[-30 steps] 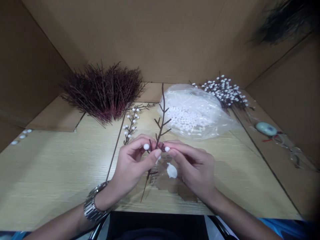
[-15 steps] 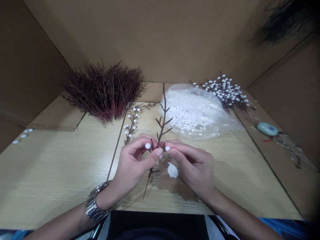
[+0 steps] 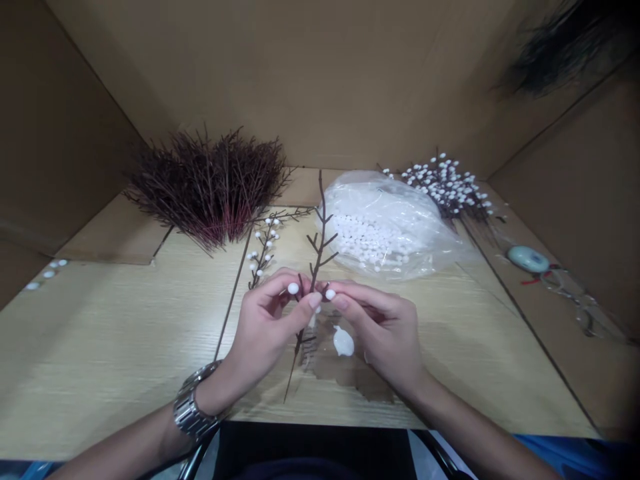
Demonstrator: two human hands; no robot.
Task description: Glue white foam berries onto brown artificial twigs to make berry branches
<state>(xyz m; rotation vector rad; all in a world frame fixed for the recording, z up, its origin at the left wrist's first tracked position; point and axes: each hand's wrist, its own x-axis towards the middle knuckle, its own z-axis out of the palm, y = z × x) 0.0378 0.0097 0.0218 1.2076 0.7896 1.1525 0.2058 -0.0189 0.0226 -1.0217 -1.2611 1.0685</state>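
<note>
Upright in front of me is a brown artificial twig (image 3: 319, 250) with short side shoots. My left hand (image 3: 273, 320) is closed around its middle, thumb and fingers pinching the stem. One white berry (image 3: 293, 289) sits on a shoot by the left fingers. My right hand (image 3: 387, 327) pinches another white berry (image 3: 331, 294) between thumb and forefinger, at the tip of a right-hand shoot. A further white bead shows partly below the thumbs. Beneath the hands, a white glob of what looks like glue (image 3: 343, 341) lies on a brown cardboard piece (image 3: 350, 370).
A large bundle of bare twigs (image 3: 215, 187) lies back left. A clear plastic bag of white berries (image 3: 385, 227) stands behind my hands, berried twigs (image 3: 450, 183) behind it. One berried twig (image 3: 263, 250) lies left of centre. Scissors (image 3: 575, 297) and a pale green oval object (image 3: 528, 259) lie right.
Both hands and the twig have shifted very slightly left in view. The right fingers remain on the berry at the shoot, and the left grip is unchanged.
</note>
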